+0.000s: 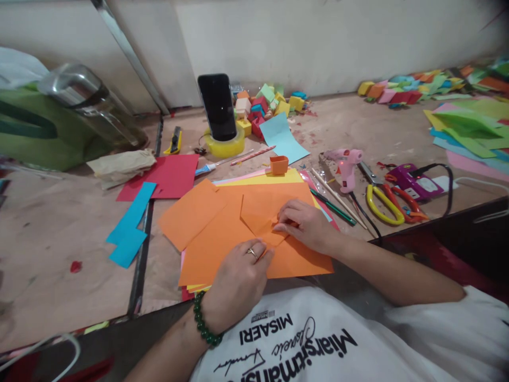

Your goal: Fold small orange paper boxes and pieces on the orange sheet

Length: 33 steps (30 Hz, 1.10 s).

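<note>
Large orange sheets lie stacked over yellow and pink ones at the table's front edge. On top is a smaller orange piece, lying at an angle. My left hand, with a ring and a green bead bracelet, rests on the lower side of this piece, its fingers curled and their tips partly hidden. My right hand has its fingers pinched on a bit of orange paper at the piece's right side. A small folded orange box sits just beyond the sheets. Another orange sheet lies at the left.
A pink glue gun, yellow-handled scissors, red pliers and a purple adapter lie at right. Behind are a phone on a tape roll and coloured paper cubes. Blue strips lie left.
</note>
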### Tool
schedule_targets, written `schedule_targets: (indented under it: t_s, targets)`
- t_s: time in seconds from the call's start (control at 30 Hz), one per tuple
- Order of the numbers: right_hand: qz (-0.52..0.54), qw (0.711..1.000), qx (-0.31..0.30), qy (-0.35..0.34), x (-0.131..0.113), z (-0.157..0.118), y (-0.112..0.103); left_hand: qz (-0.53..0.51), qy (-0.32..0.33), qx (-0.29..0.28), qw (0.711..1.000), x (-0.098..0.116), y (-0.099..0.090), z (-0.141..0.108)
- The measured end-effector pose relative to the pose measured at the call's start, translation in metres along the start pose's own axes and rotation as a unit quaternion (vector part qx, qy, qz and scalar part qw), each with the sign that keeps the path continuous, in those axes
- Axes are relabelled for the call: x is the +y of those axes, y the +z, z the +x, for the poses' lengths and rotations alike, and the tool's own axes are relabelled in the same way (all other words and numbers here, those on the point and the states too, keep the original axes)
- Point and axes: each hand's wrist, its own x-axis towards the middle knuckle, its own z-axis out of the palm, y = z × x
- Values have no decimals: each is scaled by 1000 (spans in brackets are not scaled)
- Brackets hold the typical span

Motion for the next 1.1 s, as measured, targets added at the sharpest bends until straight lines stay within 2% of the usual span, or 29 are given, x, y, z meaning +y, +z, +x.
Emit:
schedule_targets:
  t_s: [0.13,0.33,0.53,0.77,0.93,1.03,1.1]
  targets:
    - [-3,1000,-21,21,-9,1,-3,5,-22,-33,999,4,-3,3]
    - [-49,994,-70,63,-19,-2,-10,14,-24,-29,999,5,-5,2]
    - [-56,994,-73,53,0,-11,-23,4,-23,-35,999,4,-6,2]
    - [-39,997,-58,37,19,-20,-27,6,-26,-34,999,5,-5,2]
    - [-136,989,-10,64,-5,-12,-20,34,-29,-62,997,8,-8,4]
    - [-156,986,-22,46,-16,-10,-11,39,-34,-65,997,9,-8,3]
    - [-153,986,-36,49,-12,-12,-8,30,-33,-62,997,9,-8,2]
